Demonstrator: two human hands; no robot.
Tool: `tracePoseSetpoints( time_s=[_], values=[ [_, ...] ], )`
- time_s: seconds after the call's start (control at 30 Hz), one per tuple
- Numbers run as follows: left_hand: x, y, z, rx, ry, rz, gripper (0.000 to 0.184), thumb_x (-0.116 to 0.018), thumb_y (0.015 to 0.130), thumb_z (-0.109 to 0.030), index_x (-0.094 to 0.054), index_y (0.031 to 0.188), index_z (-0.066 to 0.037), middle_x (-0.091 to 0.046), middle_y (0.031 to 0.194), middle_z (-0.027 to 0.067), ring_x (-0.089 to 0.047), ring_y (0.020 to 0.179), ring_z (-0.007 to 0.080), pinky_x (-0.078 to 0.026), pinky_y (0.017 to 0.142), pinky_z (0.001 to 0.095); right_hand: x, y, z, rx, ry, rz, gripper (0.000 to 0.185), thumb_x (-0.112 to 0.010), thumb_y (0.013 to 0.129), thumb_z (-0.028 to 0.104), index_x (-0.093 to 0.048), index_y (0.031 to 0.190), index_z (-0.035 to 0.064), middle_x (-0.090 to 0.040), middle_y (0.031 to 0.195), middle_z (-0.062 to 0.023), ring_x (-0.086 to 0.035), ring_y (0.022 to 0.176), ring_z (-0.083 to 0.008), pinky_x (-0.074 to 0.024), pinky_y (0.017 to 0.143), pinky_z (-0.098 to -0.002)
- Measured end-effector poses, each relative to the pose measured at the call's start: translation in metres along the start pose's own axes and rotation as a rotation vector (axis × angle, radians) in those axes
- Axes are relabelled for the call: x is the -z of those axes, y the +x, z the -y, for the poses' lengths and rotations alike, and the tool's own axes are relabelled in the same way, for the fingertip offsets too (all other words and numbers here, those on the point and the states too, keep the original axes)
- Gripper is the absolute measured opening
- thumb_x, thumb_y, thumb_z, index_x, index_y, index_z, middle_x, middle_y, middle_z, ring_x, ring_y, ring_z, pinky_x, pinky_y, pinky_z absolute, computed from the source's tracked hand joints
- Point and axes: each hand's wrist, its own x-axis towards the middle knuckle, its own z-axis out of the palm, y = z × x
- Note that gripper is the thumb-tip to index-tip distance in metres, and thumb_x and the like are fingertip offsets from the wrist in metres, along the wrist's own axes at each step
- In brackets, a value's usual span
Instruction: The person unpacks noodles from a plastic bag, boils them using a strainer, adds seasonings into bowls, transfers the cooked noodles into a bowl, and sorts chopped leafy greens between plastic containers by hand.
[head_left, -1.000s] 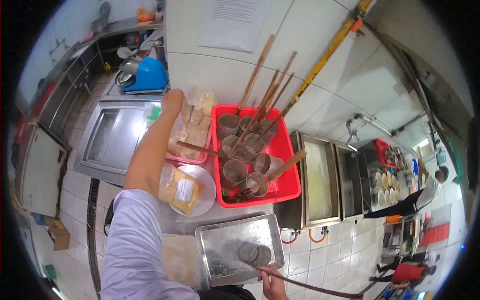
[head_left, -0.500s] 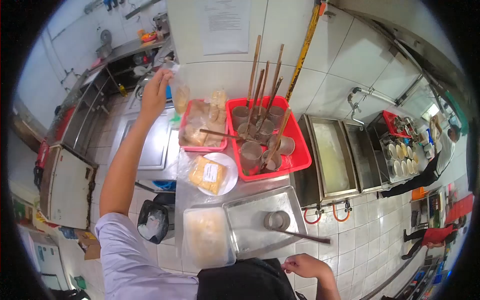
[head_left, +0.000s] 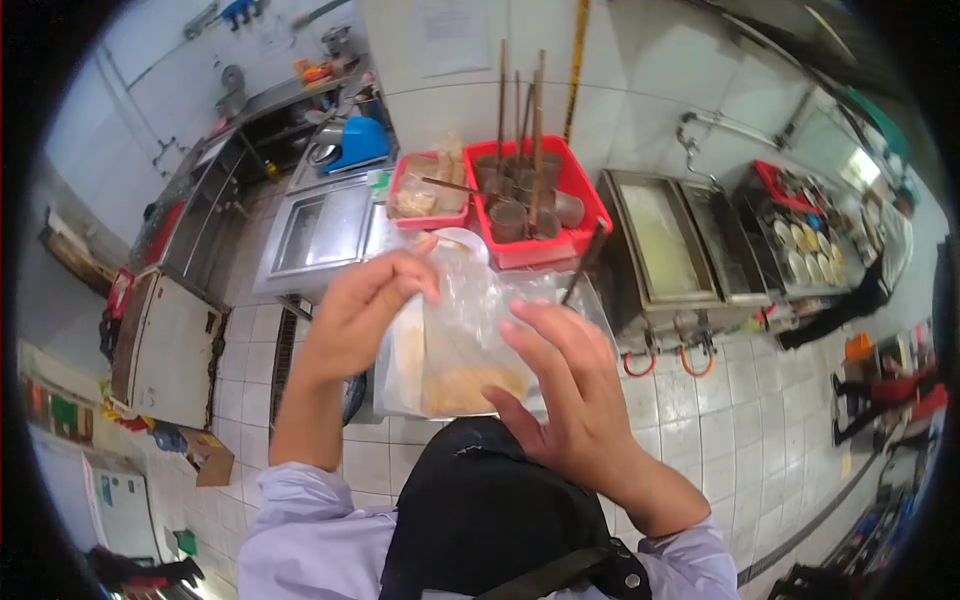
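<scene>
My left hand pinches the upper edge of a clear plastic bag, which hangs in front of my apron. Tan food fills the bag's bottom; its exact kind is unclear. To the right of the bag is my right hand, fingers spread and curved around that side. Whether its fingertips touch the plastic is hard to tell. Behind the bag, a metal tray and a white plate are partly covered. A dark handle rises beside my right fingers.
A red basin holds several long-handled strainers. Beside it stands a pink basket of bagged food. Metal sinks are at right, and a steel counter at left. A person stands far right.
My left hand has come down from the upper left to the middle with the bag. My right hand has risen from the lower edge to the bag's side. The view has shifted.
</scene>
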Motion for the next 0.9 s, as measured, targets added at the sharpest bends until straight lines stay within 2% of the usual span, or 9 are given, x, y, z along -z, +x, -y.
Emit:
tracePoseSetpoints(
  time_s=[0.07,0.13,0.23,0.4,0.47,0.57,0.67,0.77,0.9],
  values=[
    [-0.04,-0.025,-0.004,-0.088,-0.051,0.021,0.015,-0.056,0.108,-0.005,-0.067,0.097,-0.002,-0.069,0.09,0.0028,-0.065,0.09,0.014,-0.021,0.131,0.0552,0.007,-0.024,0.008,-0.036,-0.064,-0.033,0.066,-0.088,0.081,0.02,-0.06,0.141,0.009,-0.057,0.146,-0.0164,-0.058,0.126,-0.0382,-0.0451,0.102,-0.0494],
    [-0.07,-0.042,-0.003,-0.142,-0.076,0.042,0.015,-0.057,0.107,-0.005,-0.067,0.097,-0.002,-0.069,0.084,0.0034,-0.066,0.085,0.0152,-0.015,0.133,0.0579,0.018,-0.051,0.018,-0.113,-0.078,-0.098,0.058,-0.089,0.08,0.024,-0.065,0.132,0.0101,-0.064,0.135,-0.0108,-0.057,0.125,-0.0362,-0.0406,0.102,-0.0485],
    [-0.109,-0.057,-0.009,-0.164,-0.064,0.082,0.015,-0.057,0.105,-0.004,-0.068,0.094,-0.002,-0.07,0.083,0.0059,-0.07,0.084,0.0184,-0.015,0.132,0.0585,0.04,-0.092,0.028,-0.172,-0.135,-0.091,0.037,-0.09,0.079,0.021,-0.07,0.108,0.011,-0.067,0.113,-0.0036,-0.058,0.115,-0.033,-0.0396,0.098,-0.0476],
    [-0.163,-0.071,-0.024,-0.18,0.026,0.2,0.017,-0.057,0.104,-0.003,-0.07,0.093,-0.003,-0.075,0.087,0.0067,-0.074,0.088,0.0225,-0.014,0.132,0.0591,0.07,-0.157,0.045,-0.027,-0.066,-0.032,0.027,-0.089,0.081,0.019,-0.067,0.095,0.0118,-0.067,0.101,-0.0042,-0.062,0.098,-0.0289,-0.0482,0.088,-0.0453],
    [-0.185,-0.075,-0.007,-0.148,-0.062,0.285,0.016,-0.058,0.107,-0.007,-0.07,0.096,-0.003,-0.076,0.095,0.0066,-0.073,0.096,0.02,-0.017,0.132,0.057,0.078,-0.171,0.056,-0.054,-0.083,0.101,0.021,-0.08,0.089,0.023,-0.066,0.098,0.0101,-0.064,0.096,-0.0054,-0.063,0.098,-0.0307,-0.048,0.086,-0.0457],
    [-0.237,-0.092,0.011,0.04,-0.452,0.342,0.018,-0.059,0.11,-0.015,-0.069,0.1,-0.003,-0.074,0.102,0.0066,-0.069,0.098,0.0175,-0.022,0.131,0.0538,0.088,-0.18,0.063,0.052,-0.226,0.002,0.024,-0.076,0.094,0.028,-0.064,0.101,0.0082,-0.064,0.093,-0.007,-0.062,0.1,-0.032,-0.0493,0.088,-0.045],
    [-0.271,-0.11,0.043,0.207,-0.556,0.319,0.022,-0.058,0.112,-0.021,-0.068,0.103,-0.003,-0.071,0.103,0.0072,-0.066,0.097,0.0174,-0.028,0.128,0.051,0.097,-0.205,0.067,-0.068,-0.172,-0.002,0.024,-0.071,0.098,0.027,-0.063,0.107,0.0069,-0.064,0.094,-0.0102,-0.065,0.099,-0.0336,-0.0513,0.085,-0.047],
    [-0.292,-0.113,0.027,0.023,-0.578,0.384,0.024,-0.057,0.112,-0.021,-0.068,0.1,-0.004,-0.07,0.097,0.004,-0.066,0.095,0.0175,-0.03,0.126,0.0508,0.104,-0.25,0.076,-0.466,0.044,0.257,0.027,-0.067,0.101,0.028,-0.06,0.113,0.0041,-0.066,0.095,-0.0155,-0.068,0.094,-0.0377,-0.0538,0.08,-0.0496],
    [-0.304,-0.11,0.001,-0.182,-0.36,0.591,0.021,-0.056,0.111,-0.017,-0.068,0.1,-0.004,-0.073,0.1,0.0039,-0.068,0.099,0.015,-0.025,0.13,0.0554,0.116,-0.282,0.105,-0.651,-0.232,0.316,0.029,-0.061,0.106,0.032,-0.068,0.103,0.004,-0.07,0.087,-0.0209,-0.07,0.081,-0.0432,-0.0549,0.074,-0.054]
  ],
)
